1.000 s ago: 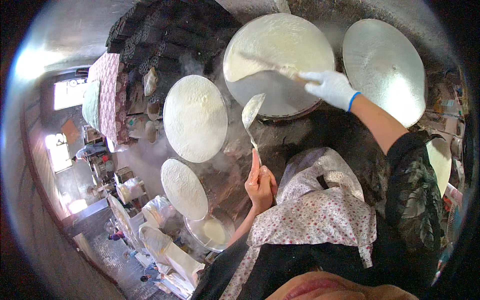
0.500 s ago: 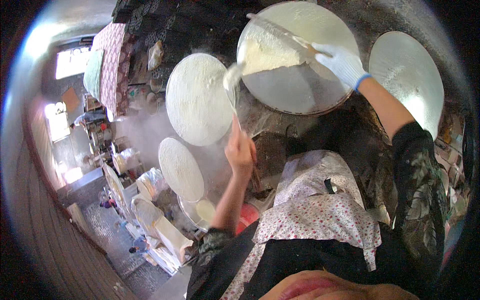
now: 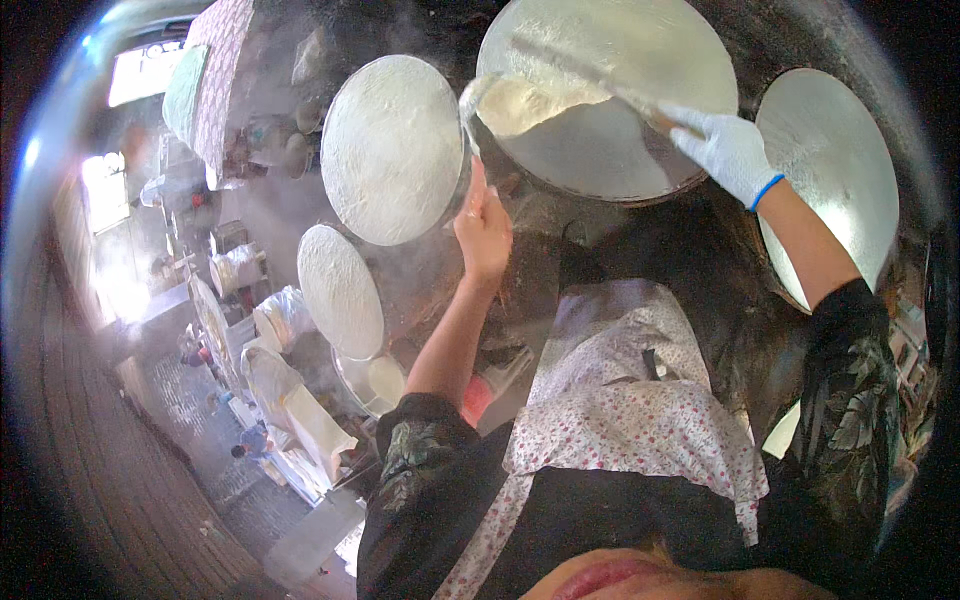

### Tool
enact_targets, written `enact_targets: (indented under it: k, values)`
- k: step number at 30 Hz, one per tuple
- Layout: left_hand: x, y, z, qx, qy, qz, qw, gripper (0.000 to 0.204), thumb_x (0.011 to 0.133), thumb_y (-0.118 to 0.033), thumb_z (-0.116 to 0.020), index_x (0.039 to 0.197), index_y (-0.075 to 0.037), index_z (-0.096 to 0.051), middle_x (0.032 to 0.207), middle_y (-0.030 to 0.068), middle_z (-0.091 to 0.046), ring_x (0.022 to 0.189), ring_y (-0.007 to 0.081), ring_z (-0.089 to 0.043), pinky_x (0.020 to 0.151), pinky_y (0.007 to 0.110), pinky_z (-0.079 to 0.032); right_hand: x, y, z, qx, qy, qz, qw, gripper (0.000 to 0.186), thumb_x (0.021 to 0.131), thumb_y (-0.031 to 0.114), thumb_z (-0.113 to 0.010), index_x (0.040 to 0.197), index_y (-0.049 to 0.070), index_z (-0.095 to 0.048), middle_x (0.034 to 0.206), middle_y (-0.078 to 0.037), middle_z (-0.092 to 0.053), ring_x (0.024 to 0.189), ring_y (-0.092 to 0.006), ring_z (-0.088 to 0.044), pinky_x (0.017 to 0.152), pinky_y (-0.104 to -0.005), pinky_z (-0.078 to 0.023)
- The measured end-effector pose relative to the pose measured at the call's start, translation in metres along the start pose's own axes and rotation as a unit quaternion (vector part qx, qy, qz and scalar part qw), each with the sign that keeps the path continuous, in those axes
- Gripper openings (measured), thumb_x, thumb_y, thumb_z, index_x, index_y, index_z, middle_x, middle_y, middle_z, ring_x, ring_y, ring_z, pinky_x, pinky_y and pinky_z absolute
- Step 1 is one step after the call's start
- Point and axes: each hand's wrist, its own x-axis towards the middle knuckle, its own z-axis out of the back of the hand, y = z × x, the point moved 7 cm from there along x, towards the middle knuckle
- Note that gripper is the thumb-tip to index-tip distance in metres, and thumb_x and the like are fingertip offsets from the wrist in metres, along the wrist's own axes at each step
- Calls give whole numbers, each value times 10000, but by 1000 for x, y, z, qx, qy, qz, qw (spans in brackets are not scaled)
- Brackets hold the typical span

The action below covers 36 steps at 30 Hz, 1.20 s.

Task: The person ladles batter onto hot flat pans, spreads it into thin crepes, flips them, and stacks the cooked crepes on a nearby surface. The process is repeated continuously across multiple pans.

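My bare left hand point(image 3: 484, 228) grips a metal ladle point(image 3: 470, 125), its bowl at the left edge of the large round griddle point(image 3: 620, 160). Pale batter point(image 3: 530, 100) covers part of that griddle; grey surface shows below it. My right hand point(image 3: 730, 160), in a white glove with blue cuff, is closed on the wooden handle of a long flat spreader point(image 3: 590, 70) lying across the batter. Round griddles coated in white stand at left point(image 3: 390, 150) and lower left point(image 3: 338, 290); a shiny griddle point(image 3: 830, 190) is at right.
A pan with pale contents point(image 3: 383, 385) and a red container point(image 3: 478, 395) sit lower left. Steam drifts around. A patterned cloth point(image 3: 228, 80) hangs upper left. Farther left a person in blue point(image 3: 255, 440) is near long pale tables point(image 3: 315, 450) and bundles.
My left hand and ladle have risen toward the large griddle's left edge. My right hand and spreader have shifted rightward. The griddles sit higher in the picture as the view moved.
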Motion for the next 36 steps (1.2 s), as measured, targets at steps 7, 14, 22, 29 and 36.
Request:
enact_targets:
  k: [7,14,22,29,36]
  values:
    - [-77,4,-24,57,54,-34,996,585,1064,-42,-511,1631,-139,-407,714,17,-348,615,50,-378,568,223,-387,-73,-22,-13,-40,99,-69,992,404,999,370,-666,1403,347,-669,1076,-163,-759,925,-356,-743,837,-403,-590]
    - [-101,-80,12,-72,185,-167,966,587,1099,-22,-456,1665,-88,-317,628,-22,-510,509,44,-456,473,207,-385,-174,12,48,107,-134,-247,954,483,982,113,-709,1458,105,-631,1355,-82,-722,1259,-172,-656,1101,-320,-498]
    - [-83,-183,133,-258,84,-331,904,667,1162,-233,-340,1703,-260,49,618,48,-476,428,116,-395,396,270,-401,-24,212,-146,235,-139,-94,957,756,993,102,-494,1669,347,-260,1291,-206,-705,726,-320,-714,707,-435,-616]
    - [-92,-131,170,-217,146,-258,930,661,1165,-232,-332,1699,-155,50,641,48,-479,444,114,-409,416,281,-411,21,194,-193,267,-190,-268,906,682,988,128,-446,1635,304,-321,968,-299,-719,862,-490,-708,804,-573,-548]
    - [-93,-79,191,-186,155,-189,952,628,1157,-192,-339,1708,-154,-40,623,32,-442,441,103,-385,405,282,-377,-57,165,-159,212,-376,-340,835,628,1001,127,-558,1604,248,-432,865,-270,-716,652,-351,-704,585,-474,-551]
